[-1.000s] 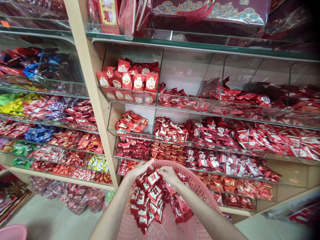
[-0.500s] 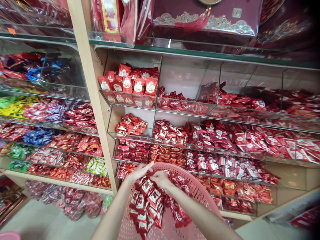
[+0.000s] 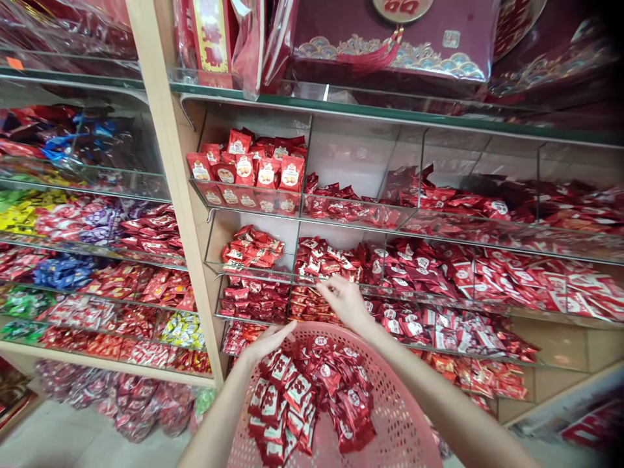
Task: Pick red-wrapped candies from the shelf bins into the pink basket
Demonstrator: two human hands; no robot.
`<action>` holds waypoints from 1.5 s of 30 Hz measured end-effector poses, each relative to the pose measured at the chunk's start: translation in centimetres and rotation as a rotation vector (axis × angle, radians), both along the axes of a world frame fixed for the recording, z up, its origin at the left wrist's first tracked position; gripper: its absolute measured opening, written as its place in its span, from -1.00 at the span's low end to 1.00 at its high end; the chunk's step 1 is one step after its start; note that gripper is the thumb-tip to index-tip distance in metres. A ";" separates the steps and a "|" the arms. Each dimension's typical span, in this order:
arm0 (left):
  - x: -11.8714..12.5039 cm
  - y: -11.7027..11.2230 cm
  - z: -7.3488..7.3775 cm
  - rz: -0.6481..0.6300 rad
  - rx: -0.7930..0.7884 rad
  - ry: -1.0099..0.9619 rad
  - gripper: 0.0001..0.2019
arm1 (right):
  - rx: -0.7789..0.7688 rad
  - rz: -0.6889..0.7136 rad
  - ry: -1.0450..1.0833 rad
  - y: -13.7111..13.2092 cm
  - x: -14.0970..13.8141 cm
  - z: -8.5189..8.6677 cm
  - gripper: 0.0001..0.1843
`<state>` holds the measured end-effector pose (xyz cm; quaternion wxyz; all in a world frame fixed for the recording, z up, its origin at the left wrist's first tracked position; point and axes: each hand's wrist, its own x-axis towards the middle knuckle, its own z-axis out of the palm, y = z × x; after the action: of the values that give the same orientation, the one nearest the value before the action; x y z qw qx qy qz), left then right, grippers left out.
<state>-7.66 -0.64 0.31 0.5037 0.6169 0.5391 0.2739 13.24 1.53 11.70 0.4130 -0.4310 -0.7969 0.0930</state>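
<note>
Right hand (image 3: 345, 304) has moved up from the red-and-white packets (image 3: 292, 398) in the pink basket (image 3: 402, 426) to the shelf packets (image 3: 312, 307). Its grip is curled; whether anything is pinched cannot be told. Left hand (image 3: 269, 342) remains at the basket's near-shelf rim, fingers extended, grip not closed. Darker red packets (image 3: 351, 416) lie alongside. Assessed: handling has shifted from basket to shelf.

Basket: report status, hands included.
Left hand at basket rim. Right hand past rim. Red packets heaped in basket. Shelves just ahead of right hand.
</note>
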 end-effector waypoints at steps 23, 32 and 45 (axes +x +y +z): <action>0.2 0.2 -0.6 0.032 0.066 0.043 -0.39 | 0.091 -0.029 -0.916 8.9 2.9 4.2 -0.54; 0.4 0.0 -0.5 0.003 0.085 0.039 -0.39 | 0.038 -0.031 -0.989 8.9 2.1 4.5 -0.68; 0.3 0.1 -0.8 0.026 0.056 0.019 -0.38 | 0.270 0.002 -0.842 7.0 4.3 5.0 -0.70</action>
<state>-7.36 -0.59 -0.50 0.4776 0.6261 0.5441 0.2896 17.54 8.57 16.71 0.1051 -0.3727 -0.9010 -0.1954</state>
